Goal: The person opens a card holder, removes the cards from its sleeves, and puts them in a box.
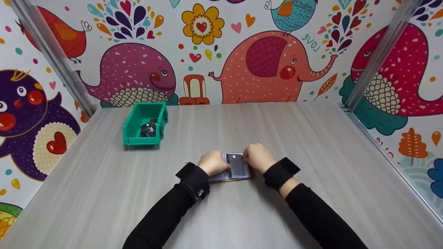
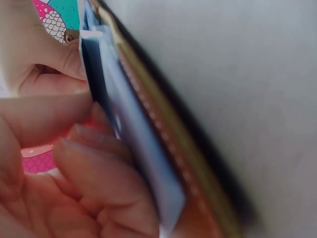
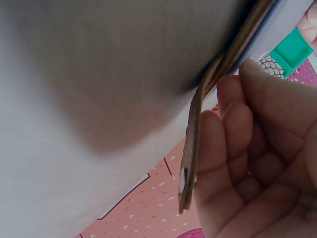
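A card holder (image 1: 220, 177) lies spread open on the table, with pale clear sleeves (image 2: 143, 144) and a brown stitched cover (image 2: 171, 141). On its right-hand side is a black card (image 1: 237, 166) with a small light mark near the top. My left hand (image 1: 213, 162) pinches the card's left edge near the fold; its fingertips partly hide the contact. At the upper right, my right hand (image 1: 259, 157) grips the edge of the holder between thumb and fingers. Beside those fingers a brown strap (image 3: 190, 144) with a snap sticks out from the cover.
A green bin (image 1: 142, 141) stands at the back left of the table, with several black cards (image 1: 148, 128) inside. Behind the wood-grain table (image 1: 297, 131) rises a wall printed with cartoon animals. Metal posts (image 1: 380, 58) stand at the back corners.
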A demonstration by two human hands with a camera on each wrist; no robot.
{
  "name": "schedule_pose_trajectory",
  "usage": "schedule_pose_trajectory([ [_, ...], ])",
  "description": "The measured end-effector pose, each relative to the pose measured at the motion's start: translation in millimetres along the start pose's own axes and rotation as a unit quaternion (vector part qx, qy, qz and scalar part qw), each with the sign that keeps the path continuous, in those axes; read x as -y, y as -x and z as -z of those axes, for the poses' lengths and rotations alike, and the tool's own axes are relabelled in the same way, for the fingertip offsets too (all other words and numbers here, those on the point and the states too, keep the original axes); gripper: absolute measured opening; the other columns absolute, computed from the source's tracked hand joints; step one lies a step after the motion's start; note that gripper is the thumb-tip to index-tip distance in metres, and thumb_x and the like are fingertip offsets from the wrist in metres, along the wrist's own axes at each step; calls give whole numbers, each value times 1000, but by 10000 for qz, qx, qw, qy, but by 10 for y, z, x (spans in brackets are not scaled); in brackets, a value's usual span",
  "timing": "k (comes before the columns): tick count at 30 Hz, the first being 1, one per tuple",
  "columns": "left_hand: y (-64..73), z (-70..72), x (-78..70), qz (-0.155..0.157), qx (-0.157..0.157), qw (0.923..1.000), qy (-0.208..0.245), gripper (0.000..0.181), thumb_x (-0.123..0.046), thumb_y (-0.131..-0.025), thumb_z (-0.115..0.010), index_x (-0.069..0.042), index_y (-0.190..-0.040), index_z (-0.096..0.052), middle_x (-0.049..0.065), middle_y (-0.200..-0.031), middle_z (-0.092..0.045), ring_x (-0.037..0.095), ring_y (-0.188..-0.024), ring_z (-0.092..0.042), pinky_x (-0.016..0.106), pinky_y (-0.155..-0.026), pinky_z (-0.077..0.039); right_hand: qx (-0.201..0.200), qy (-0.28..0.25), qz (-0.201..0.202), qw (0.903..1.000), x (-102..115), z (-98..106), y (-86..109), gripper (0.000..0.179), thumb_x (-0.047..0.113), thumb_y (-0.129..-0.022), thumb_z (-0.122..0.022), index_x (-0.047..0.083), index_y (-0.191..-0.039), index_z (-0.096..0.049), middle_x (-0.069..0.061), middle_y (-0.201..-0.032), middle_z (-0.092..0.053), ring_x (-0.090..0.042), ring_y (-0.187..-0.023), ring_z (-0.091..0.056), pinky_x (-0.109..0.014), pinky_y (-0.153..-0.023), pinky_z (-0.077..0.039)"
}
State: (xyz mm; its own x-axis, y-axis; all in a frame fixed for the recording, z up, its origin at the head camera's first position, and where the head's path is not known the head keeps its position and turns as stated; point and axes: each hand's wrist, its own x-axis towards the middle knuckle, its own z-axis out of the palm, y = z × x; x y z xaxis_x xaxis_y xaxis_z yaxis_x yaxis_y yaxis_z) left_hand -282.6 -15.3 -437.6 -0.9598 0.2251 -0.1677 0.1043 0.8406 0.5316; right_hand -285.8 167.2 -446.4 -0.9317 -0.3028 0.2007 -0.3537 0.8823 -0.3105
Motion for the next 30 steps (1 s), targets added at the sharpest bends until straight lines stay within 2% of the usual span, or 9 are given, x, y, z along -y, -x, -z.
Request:
schedule_pose_trajectory([
  [3,-5,2,15,28,24,9999,103,24,-25,-78,-77,-11,-72,-59,2,-74,-58,19,-66,-53,33,-62,-42,26,-23,-1,10000,4,3,0,5,1,-78,-78,6,-79,-78,-7,-80,-73,-27,-77,-68,-41,-73,-54],
  [8,-4,19,45,-106,-5,9999,122,24,-22,-78,-76,-11,-69,-56,2,-71,-57,18,-63,-52,31,-60,-42,-4,-35,52,10000,8,9,5,6,0,-76,-77,6,-77,-79,-6,-79,-73,-26,-75,-67,-41,-71,-54],
  [19,14,49,80,-56,100,9989,449,23,-16,-78,-75,-10,-68,-55,1,-66,-54,15,-53,-49,26,-49,-38,-62,-7,126,9999,8,-1,6,7,-1,-76,-78,6,-78,-79,-7,-78,-73,-24,-71,-66,-41,-69,-53],
  [30,20,90,123,32,240,9973,696,19,-14,-79,-76,-4,-81,-60,5,-74,-57,18,-61,-53,28,-53,-43,-121,-1,89,9999,13,-5,8,6,0,-76,-79,6,-78,-79,-8,-79,-73,-27,-75,-68,-43,-71,-54],
])
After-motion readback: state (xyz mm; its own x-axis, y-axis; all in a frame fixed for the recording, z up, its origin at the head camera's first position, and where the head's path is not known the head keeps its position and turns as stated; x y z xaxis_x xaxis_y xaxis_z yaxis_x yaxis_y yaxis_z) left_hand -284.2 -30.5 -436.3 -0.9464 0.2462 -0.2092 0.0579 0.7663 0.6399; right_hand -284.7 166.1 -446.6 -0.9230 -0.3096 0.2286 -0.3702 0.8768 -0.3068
